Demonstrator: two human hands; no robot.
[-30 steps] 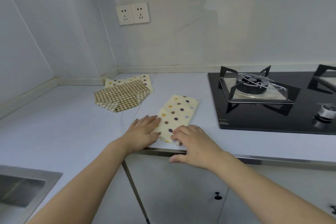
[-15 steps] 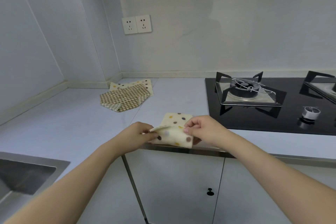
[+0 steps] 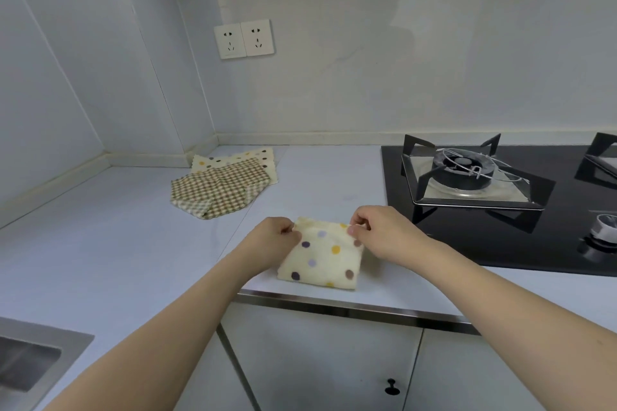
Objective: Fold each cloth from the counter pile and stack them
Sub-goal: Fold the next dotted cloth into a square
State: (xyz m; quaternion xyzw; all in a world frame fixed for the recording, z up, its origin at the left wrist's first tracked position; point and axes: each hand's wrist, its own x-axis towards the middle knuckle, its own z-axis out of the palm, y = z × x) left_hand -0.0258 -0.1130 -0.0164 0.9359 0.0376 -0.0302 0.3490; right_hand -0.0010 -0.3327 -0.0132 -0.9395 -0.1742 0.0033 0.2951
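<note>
At the far left, well below and left of the left grip, the corner of a steel sink (image 3: 30, 357) is set into the pale grey tabletop (image 3: 100, 250). Beyond the left grip, toward the back corner, lies a brown-and-cream checked cloth (image 3: 217, 192), rumpled, resting partly on a cream dotted cloth (image 3: 240, 157) that peeks out behind it. On the wall above them sits a white double socket (image 3: 243, 38).

The left hand (image 3: 272, 237) has its fingers curled, pinching the far left corner of a folded cream cloth with purple, brown and yellow dots (image 3: 322, 257). This cloth lies flat on the tabletop between the two grips, its near edge close to the tabletop's front lip. The right hand (image 3: 377, 230) pinches the far right corner of the same cloth, fingers curled over the edge.

Just right of the right grip is a black glass hob (image 3: 500, 243) with a round gas burner under a black pan support (image 3: 464, 170). A silver knob (image 3: 606, 228) sits at the far right. Below both grips are white cupboard doors with a small black knob (image 3: 391, 385).
</note>
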